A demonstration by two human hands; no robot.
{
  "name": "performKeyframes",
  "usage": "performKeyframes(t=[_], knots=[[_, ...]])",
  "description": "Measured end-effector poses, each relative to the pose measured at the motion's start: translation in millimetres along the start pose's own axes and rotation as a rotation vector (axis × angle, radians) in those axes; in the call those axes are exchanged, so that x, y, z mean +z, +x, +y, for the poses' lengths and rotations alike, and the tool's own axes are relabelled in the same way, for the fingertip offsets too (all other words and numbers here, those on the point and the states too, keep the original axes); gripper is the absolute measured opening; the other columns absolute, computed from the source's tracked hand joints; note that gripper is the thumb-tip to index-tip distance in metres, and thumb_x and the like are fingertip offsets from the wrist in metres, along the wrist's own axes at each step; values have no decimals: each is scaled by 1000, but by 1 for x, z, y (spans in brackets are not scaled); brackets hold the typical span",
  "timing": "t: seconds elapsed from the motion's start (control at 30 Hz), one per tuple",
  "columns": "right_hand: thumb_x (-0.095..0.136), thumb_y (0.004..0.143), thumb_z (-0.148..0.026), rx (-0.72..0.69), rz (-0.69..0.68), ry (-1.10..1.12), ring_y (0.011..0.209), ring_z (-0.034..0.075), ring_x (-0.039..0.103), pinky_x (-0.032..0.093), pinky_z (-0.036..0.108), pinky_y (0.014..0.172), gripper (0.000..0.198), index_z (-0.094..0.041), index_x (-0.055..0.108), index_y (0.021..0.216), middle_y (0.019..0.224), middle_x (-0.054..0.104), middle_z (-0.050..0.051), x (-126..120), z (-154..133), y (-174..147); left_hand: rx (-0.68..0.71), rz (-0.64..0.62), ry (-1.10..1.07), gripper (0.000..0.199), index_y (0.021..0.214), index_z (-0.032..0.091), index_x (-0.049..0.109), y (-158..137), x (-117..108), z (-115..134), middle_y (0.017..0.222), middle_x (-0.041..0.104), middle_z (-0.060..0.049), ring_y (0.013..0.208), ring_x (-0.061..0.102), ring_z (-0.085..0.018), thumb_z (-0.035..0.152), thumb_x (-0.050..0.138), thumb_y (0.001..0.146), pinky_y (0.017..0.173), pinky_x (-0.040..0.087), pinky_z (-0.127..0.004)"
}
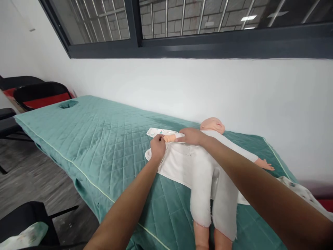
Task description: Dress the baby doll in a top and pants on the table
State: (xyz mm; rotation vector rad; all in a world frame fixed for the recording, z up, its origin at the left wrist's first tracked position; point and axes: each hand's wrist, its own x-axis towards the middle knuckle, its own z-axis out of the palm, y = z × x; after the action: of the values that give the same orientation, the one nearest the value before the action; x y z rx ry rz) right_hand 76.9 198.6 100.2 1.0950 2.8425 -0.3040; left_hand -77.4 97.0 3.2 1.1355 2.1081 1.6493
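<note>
A baby doll with a white cloth body lies on its back on a green quilted bed cover. Its bare head is at the wall side. Spread beneath it is a white baby garment, with a printed part showing beyond the doll's outstretched arm. The fingers of my left hand are closed at the doll's small hand. Over the doll's upper arm, my right hand grips near the wrist, thumb and fingers around it. The doll's other hand lies free at the right.
A patterned cloth lies at the bed's right end. Black and red chairs stand past the left end, and another black chair holds a cloth at the lower left. A white wall and a barred window border the bed.
</note>
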Motion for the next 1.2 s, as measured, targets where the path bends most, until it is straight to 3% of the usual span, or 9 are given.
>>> performKeyframes(t=[0.2, 0.67, 0.8, 0.93, 1.03, 1.13, 1.2], knots=[[53, 89, -58, 50, 25, -92, 104, 30, 64, 46, 37, 82, 41, -22, 67, 100, 113, 70, 11, 8, -4, 0, 6, 16, -7, 26, 84, 18, 65, -2, -1, -1, 81, 71, -3, 76, 62, -16, 34, 46, 90, 75, 47, -27], [53, 93, -49, 209, 144, -111, 116, 34, 59, 44, 44, 94, 47, -13, 52, 122, 119, 64, 21, 24, -21, 13, 244, -201, 83, 19, 83, 21, 66, -12, 4, 10, 85, 71, -2, 81, 63, -17, 30, 52, 91, 79, 47, -27], [53, 92, -47, 220, 173, -99, 121, 34, 54, 42, 45, 99, 45, -14, 53, 122, 124, 63, 19, 15, -20, 3, 207, -95, 146, 26, 90, 20, 66, -7, 4, 6, 96, 68, -6, 97, 61, -20, 29, 43, 96, 93, 45, -32], [49, 92, -44, 253, 211, -41, 120, 33, 55, 44, 45, 96, 45, -16, 54, 126, 133, 59, 18, 1, 7, -34, 140, -25, 211, 23, 96, 19, 66, -3, 6, -1, 104, 65, -10, 101, 60, -23, 28, 45, 94, 95, 44, -37], [50, 88, -43, 378, 463, 220, 126, 33, 52, 43, 45, 100, 46, -18, 56, 126, 137, 58, 15, 9, 37, -79, 117, -51, 246, 20, 96, 20, 66, -3, 9, -2, 105, 64, -9, 89, 63, -22, 34, 52, 92, 88, 46, -37], [49, 84, -48, 707, 853, 550, 120, 31, 56, 43, 43, 101, 49, -15, 58, 119, 130, 60, 17, 34, 56, -122, 107, -85, 337, 20, 95, 21, 65, -3, 12, 0, 107, 63, -9, 88, 63, -22, 39, 57, 90, 84, 45, -37], [49, 82, -50, 826, 870, 755, 105, 29, 62, 48, 41, 92, 43, -17, 58, 107, 114, 66, 15, 48, 61, -141, 115, -109, 379, 19, 91, 21, 64, -2, 12, 1, 104, 63, -8, 86, 63, -22, 39, 58, 89, 82, 45, -35]])
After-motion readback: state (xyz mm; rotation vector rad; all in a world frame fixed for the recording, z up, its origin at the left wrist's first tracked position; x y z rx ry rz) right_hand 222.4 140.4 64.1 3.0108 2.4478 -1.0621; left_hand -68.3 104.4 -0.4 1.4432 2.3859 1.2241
